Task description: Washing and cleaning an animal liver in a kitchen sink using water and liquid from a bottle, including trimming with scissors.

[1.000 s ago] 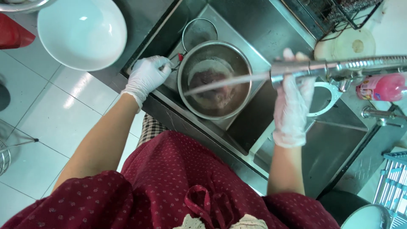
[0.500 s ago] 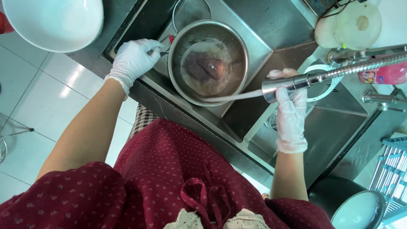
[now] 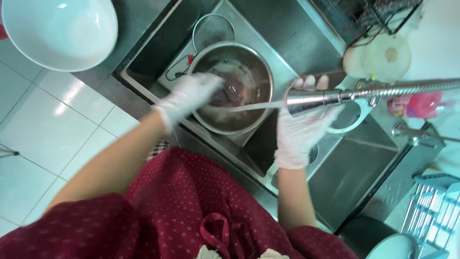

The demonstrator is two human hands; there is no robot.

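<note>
A round steel bowl point(image 3: 265, 81) stands in the left basin of the steel sink point(image 3: 287, 43), with reddish meat point(image 3: 235, 91) and water in it. My left hand point(image 3: 189, 98), in a white glove and blurred by motion, reaches over the near rim into the bowl, next to the meat. My right hand point(image 3: 301, 132), also gloved, grips the metal pull-out sprayer point(image 3: 311, 100). A thin stream of water runs from the sprayer leftward into the bowl.
A large white bowl point(image 3: 60, 31) sits on the dark counter at top left. A wire strainer point(image 3: 212, 29) lies behind the steel bowl. A pink bottle point(image 3: 417, 104) and a round white lid point(image 3: 385, 57) are at the right. The second basin point(image 3: 354, 177) is lower right, with a pale rack point(image 3: 431, 206) beside it.
My left hand has left the bowl's rim and moved right into the bowl. My right hand with the sprayer has shifted slightly; the water still runs.
</note>
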